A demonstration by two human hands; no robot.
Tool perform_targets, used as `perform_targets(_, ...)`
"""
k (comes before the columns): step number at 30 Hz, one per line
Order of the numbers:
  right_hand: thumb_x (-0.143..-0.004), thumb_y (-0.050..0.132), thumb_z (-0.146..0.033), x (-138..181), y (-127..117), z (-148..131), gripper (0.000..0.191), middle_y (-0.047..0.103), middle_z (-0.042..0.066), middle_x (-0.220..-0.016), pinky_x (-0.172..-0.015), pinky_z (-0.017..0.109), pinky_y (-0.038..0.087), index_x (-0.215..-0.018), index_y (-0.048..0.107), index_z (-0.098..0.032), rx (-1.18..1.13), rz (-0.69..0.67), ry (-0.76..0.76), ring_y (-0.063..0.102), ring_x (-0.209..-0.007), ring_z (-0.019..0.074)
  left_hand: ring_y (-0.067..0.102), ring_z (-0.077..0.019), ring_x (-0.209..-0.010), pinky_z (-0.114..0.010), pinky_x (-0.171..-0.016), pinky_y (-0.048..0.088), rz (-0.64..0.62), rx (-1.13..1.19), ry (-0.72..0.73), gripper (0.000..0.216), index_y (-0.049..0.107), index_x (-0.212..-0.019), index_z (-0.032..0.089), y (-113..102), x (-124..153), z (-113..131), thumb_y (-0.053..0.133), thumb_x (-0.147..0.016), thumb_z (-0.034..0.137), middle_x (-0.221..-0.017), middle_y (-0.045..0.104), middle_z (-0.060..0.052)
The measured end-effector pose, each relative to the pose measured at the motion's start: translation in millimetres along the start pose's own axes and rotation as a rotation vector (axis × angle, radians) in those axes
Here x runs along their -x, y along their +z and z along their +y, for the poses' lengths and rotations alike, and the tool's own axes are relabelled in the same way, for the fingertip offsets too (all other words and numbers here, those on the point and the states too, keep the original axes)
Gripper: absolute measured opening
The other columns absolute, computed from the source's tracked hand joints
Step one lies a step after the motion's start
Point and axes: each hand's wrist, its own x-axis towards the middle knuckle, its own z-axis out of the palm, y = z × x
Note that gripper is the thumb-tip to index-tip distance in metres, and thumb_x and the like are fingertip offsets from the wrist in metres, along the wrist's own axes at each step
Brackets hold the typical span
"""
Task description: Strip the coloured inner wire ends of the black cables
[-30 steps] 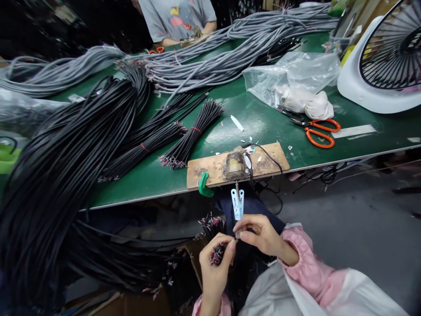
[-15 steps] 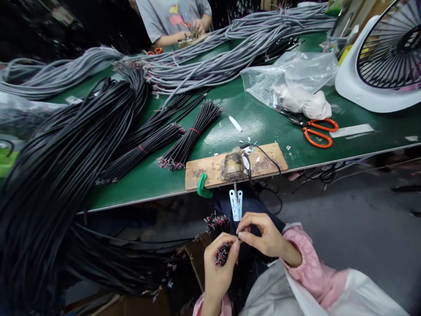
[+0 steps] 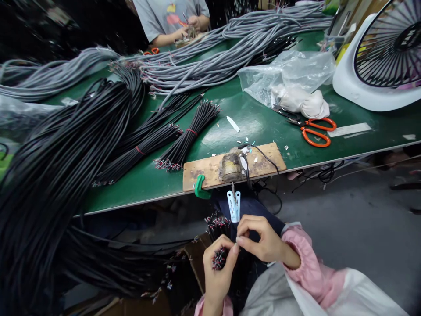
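Low in the view, below the table edge, my left hand (image 3: 217, 272) is closed around a bundle of black cables (image 3: 218, 257) whose red and white stripped ends stick up from the fist. My right hand (image 3: 259, 239) pinches at those wire ends with thumb and forefinger, touching the left hand's fingertips. Just above both hands a pale blue clip (image 3: 233, 205) hangs from a small round device (image 3: 231, 167) on a wooden board (image 3: 263, 162) clamped to the table edge by a green clamp (image 3: 199, 188).
The green table (image 3: 256, 120) carries tied black cable bundles (image 3: 187, 138), a big heap of black cables (image 3: 59, 166), grey cables (image 3: 213, 61), orange scissors (image 3: 314, 131), a plastic bag (image 3: 289, 74) and a white fan (image 3: 378, 61). Another person (image 3: 171, 19) works opposite.
My hands stay together at the wire ends, shifted slightly down and right. The person opposite has raised their hands over the far table edge.
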Motion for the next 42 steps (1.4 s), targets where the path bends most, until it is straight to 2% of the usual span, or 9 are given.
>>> perform_targets(4,-0.087,0.064,-0.019,1.1,6.8,1.0,0.013,0.058,0.002,-0.071,-0.059,0.024,0.042,-0.075,0.064,-0.015,0.030,0.029,-0.013,0.052,-0.063,0.0132,0.042,-0.0106,-0.051,-0.022,-0.050,0.036,0.031,-0.001,-0.053,0.036,0.052,-0.060,0.019,3.1,1.6,-1.4,0.064,-0.092,0.029,-0.056,0.047,0.004)
perform_targets(9,-0.092,0.064,-0.033,-1.9,8.7,10.2,0.025,0.057,0.001,-0.069,-0.059,0.025,0.042,-0.074,0.062,-0.016,-0.090,0.177,0.144,0.052,-0.062,0.0132,0.045,-0.0106,-0.049,-0.022,-0.048,0.036,0.104,-0.018,-0.069,0.027,0.062,-0.069,0.018,7.4,4.7,-0.7,0.063,-0.093,0.030,-0.061,0.053,0.003)
perform_targets(15,-0.091,0.069,-0.037,-2.6,1.1,11.4,0.023,0.062,0.005,-0.082,-0.062,0.025,0.045,-0.090,0.074,-0.014,-0.207,-0.062,0.115,0.055,-0.067,0.0134,0.050,-0.0112,-0.049,-0.022,-0.049,0.039,0.091,-0.011,-0.033,0.026,0.065,-0.069,0.018,7.2,3.9,3.1,0.063,-0.093,0.028,-0.058,0.054,0.003)
perform_targets(22,-0.081,0.081,-0.041,-1.1,8.0,15.8,0.027,0.063,0.003,-0.073,-0.059,0.024,0.048,-0.078,0.077,-0.015,-0.333,0.037,0.226,0.059,-0.064,0.0132,0.054,-0.0107,-0.043,-0.020,-0.047,0.043,0.067,0.013,-0.034,0.028,0.067,-0.069,0.017,6.5,2.8,3.1,0.062,-0.095,0.028,-0.053,0.057,0.003)
perform_targets(27,-0.080,0.079,-0.047,0.5,13.2,18.4,0.035,0.059,0.000,-0.070,-0.049,0.023,0.048,-0.074,0.068,-0.015,-0.465,0.077,0.302,0.056,-0.054,0.0109,0.061,-0.0140,-0.050,-0.022,-0.053,0.049,0.073,-0.021,-0.014,0.025,0.068,-0.068,0.017,9.1,-1.0,11.3,0.066,-0.092,0.025,-0.058,0.064,0.001)
perform_targets(32,-0.085,0.072,-0.037,-3.1,6.0,8.9,0.031,0.053,-0.001,-0.067,-0.050,0.023,0.040,-0.066,0.061,-0.016,-0.172,0.094,0.181,0.049,-0.056,0.0106,0.062,-0.0142,-0.051,-0.023,-0.053,0.049,0.024,-0.073,-0.002,0.017,0.075,-0.075,0.017,9.4,-0.6,13.7,0.068,-0.089,0.023,-0.060,0.065,0.000)
perform_targets(36,-0.084,0.068,-0.025,-4.3,0.6,-0.4,0.025,0.052,-0.001,-0.063,-0.052,0.024,0.037,-0.062,0.060,-0.016,0.068,0.117,0.086,0.046,-0.056,0.0108,0.062,-0.0144,-0.051,-0.022,-0.049,0.050,0.088,-0.059,-0.015,0.008,0.075,-0.076,0.018,11.6,0.3,10.9,0.074,-0.083,0.023,-0.063,0.067,0.000)
perform_targets(39,-0.086,0.069,-0.030,-2.9,-1.2,-1.5,0.028,0.054,0.000,-0.063,-0.051,0.024,0.038,-0.062,0.062,-0.016,0.058,0.105,0.095,0.047,-0.055,0.0106,0.062,-0.0142,-0.048,-0.022,-0.049,0.050,0.092,-0.058,-0.018,0.013,0.073,-0.070,0.018,11.6,0.5,10.9,0.075,-0.082,0.021,-0.058,0.066,0.002)
perform_targets(42,-0.091,0.066,-0.042,-1.5,-3.9,0.5,0.035,0.058,0.000,-0.064,-0.046,0.021,0.040,-0.071,0.065,-0.014,-0.158,0.085,0.200,0.050,-0.050,0.0089,0.065,-0.0151,-0.047,-0.023,-0.050,0.052,0.030,-0.035,-0.005,0.018,0.072,-0.069,0.019,8.4,1.3,13.0,0.070,-0.086,0.022,-0.055,0.068,0.001)
